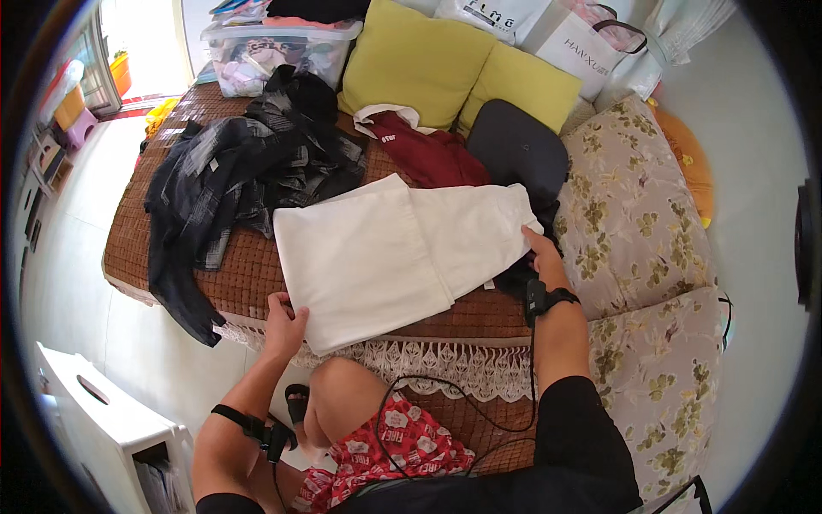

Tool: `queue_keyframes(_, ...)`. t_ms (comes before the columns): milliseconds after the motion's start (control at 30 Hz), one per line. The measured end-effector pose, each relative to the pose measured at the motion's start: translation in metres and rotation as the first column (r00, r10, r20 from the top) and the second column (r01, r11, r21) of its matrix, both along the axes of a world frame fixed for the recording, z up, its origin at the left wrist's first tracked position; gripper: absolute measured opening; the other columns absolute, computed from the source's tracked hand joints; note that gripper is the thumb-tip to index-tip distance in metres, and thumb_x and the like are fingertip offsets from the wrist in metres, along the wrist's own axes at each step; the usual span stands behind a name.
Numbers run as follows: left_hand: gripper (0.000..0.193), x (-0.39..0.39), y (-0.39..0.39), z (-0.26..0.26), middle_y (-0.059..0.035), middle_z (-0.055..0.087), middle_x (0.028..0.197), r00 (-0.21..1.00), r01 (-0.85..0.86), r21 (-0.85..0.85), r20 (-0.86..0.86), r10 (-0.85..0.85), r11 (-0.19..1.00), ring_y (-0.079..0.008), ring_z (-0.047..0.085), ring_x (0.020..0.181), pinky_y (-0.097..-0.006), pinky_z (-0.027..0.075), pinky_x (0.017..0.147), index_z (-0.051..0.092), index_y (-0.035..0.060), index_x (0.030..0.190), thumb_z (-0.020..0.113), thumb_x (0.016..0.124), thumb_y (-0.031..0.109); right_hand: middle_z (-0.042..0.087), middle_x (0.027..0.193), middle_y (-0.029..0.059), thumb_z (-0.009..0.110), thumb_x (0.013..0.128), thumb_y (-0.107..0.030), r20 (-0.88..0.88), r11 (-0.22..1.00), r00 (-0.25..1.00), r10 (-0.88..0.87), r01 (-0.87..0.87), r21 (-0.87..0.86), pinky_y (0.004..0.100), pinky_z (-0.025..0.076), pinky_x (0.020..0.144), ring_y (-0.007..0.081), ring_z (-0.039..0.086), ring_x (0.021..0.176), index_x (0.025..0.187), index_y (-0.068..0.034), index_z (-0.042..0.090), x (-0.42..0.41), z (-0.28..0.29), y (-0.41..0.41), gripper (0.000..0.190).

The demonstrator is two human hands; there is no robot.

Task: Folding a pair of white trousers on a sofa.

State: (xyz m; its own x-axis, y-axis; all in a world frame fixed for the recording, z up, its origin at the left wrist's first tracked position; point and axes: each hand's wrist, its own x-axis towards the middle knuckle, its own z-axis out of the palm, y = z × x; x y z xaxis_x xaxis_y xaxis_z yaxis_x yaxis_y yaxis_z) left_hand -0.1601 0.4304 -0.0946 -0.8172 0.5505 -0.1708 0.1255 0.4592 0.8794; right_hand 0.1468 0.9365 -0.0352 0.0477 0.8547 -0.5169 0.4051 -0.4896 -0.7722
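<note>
White trousers (366,263) lie folded over on a brown beaded mat, their elastic waistband at the right. My left hand (286,324) pinches the near left folded edge between thumb and fingers. At the other end my right hand (543,252) grips the waistband, the thumb on top and the fingers partly hidden beneath. Dark cloth (514,277) with a small tag lies under the waistband end. Just beyond the trousers rests a dark red garment (430,149) with a white collar. A rumpled black and grey plaid garment (257,160) spreads to the left.
A dark rounded case (519,146) leans near yellow-green cushions (417,64). Behind stand a clear plastic bin (282,58) of clothes and a white paper bag (578,51). Floral cushions (636,212) line the right side. A black cable (462,390) loops over my lap; a white stool (109,398) stands left.
</note>
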Motion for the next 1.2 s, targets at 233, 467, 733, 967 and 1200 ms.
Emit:
queue_keyframes(233,0.042,0.009,0.032,0.001,-0.0081,0.054,0.078,0.999,0.0,-0.005,0.036,0.0,1.0,-0.0196,0.054,0.07,-0.0364,0.047,0.067,0.041,0.0008,0.115,0.069,0.085,0.01,0.063,0.122,0.0077,0.073,0.087,-0.031,-0.248,0.999,0.968,-0.025,0.03,0.015,0.0462,0.048,0.096,0.0289,0.061,0.106,0.129,-0.011,0.057,0.044,-0.012,0.043,0.049)
queue_keyframes(467,0.041,-0.001,0.02,-0.005,-0.007,0.054,0.079,0.991,-0.021,0.009,0.133,0.02,1.0,-0.0169,0.052,0.07,-0.0343,0.047,0.066,0.04,0.0004,0.114,0.068,0.085,0.009,0.059,0.131,0.0103,0.066,0.092,-0.019,-0.447,0.991,0.895,0.009,-0.067,-0.115,0.0455,0.05,0.096,0.03,0.06,0.114,0.135,-0.009,0.051,0.036,-0.015,0.041,0.046)
queue_keyframes(733,0.043,-0.004,0.014,-0.001,-0.0086,0.055,0.08,0.982,0.006,0.046,0.189,-0.015,0.999,-0.0188,0.055,0.07,-0.0353,0.048,0.066,0.039,0.0004,0.114,0.069,0.084,0.009,0.057,0.129,0.0157,0.06,0.089,-0.004,-0.708,0.982,0.705,0.043,0.101,0.16,0.0429,0.049,0.099,0.0324,0.059,0.113,0.135,-0.002,0.046,0.009,0.0,0.017,0.047)
queue_keyframes(967,0.047,-0.014,0.023,0.026,-0.0117,0.058,0.09,0.977,-0.048,-0.058,0.203,0.059,0.997,-0.0197,0.058,0.079,-0.0344,0.048,0.069,0.043,-0.0017,0.118,0.07,0.081,0.01,0.059,0.111,0.007,0.061,0.083,0.001,-0.388,0.618,0.796,0.465,0.023,0.786,0.0306,0.047,0.09,0.0156,0.057,0.097,0.117,-0.001,0.05,-0.088,0.116,-0.146,0.037)
queue_keyframes(1200,0.055,-0.008,0.054,0.048,-0.0104,0.054,0.124,0.526,-0.358,0.34,0.843,-0.113,0.869,-0.024,0.058,0.099,-0.0351,0.051,0.083,0.047,0.0044,0.132,0.051,0.099,0.048,0.028,0.153,0.0237,0.072,0.079,-0.036,0.816,-0.316,0.134,0.563,-0.877,0.362,0.0627,0.028,0.108,0.0371,0.027,0.144,0.126,-0.007,0.051,-0.144,0.056,-0.324,0.059)
